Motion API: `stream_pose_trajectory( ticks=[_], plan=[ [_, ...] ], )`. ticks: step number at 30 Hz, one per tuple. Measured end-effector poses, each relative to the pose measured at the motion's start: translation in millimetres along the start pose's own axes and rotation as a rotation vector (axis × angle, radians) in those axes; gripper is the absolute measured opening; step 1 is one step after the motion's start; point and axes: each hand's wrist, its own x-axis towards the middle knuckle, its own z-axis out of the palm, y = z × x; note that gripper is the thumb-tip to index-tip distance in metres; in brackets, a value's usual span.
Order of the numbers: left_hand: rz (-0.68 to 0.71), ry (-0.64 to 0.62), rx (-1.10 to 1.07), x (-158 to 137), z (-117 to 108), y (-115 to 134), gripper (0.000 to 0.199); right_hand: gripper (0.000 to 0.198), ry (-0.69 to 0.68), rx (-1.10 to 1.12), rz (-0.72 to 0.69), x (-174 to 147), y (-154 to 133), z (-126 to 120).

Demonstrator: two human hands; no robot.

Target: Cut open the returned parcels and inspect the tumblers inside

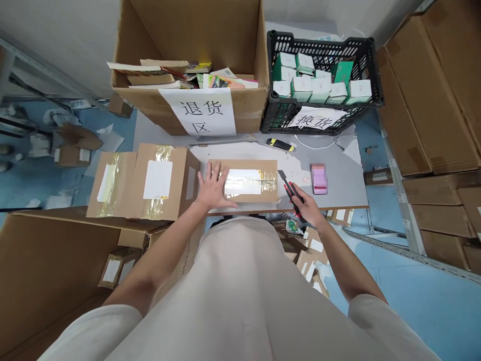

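A taped cardboard parcel (244, 164) with a white label lies flat on the table in front of me. My left hand (213, 188) rests on its left end, fingers spread. In my right hand (306, 204) is a black and red box cutter (291, 191), its tip pointing up and left beside the parcel's right end. The blade and the parcel appear apart. Clear yellowish tape runs across the parcel's right side and looks uncut, as far as I can see.
Two taped cartons (180, 160) stand at left. Behind are a large carton (248, 108) of books and magazines and a black crate (319, 37) of green-white boxes. A yellow-black cutter (280, 145) and a pink-screened phone (319, 179) lie on the table (345, 190).
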Motion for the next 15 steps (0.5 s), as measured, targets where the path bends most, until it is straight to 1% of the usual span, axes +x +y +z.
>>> stream_pose_trajectory(
  ticks=[2,5,10,12,15],
  plan=[
    [-0.001,-0.01,-0.016,4,0,-2,0.139,0.07,-0.01,0.021,-0.008,-3,1,1],
    [0.011,0.02,-0.053,4,2,-3,0.139,0.07,-0.057,0.022,-0.015,-4,6,-6],
    [0.037,0.082,-0.115,4,9,-5,0.137,0.067,-0.142,-0.128,-0.048,0,12,-19],
    [0.036,0.09,-0.144,4,10,-6,0.137,0.066,-0.168,-0.181,-0.045,0,10,-24],
    [0.034,0.088,-0.173,4,11,-6,0.136,0.066,-0.172,-0.218,-0.024,-6,4,-29]
  ],
)
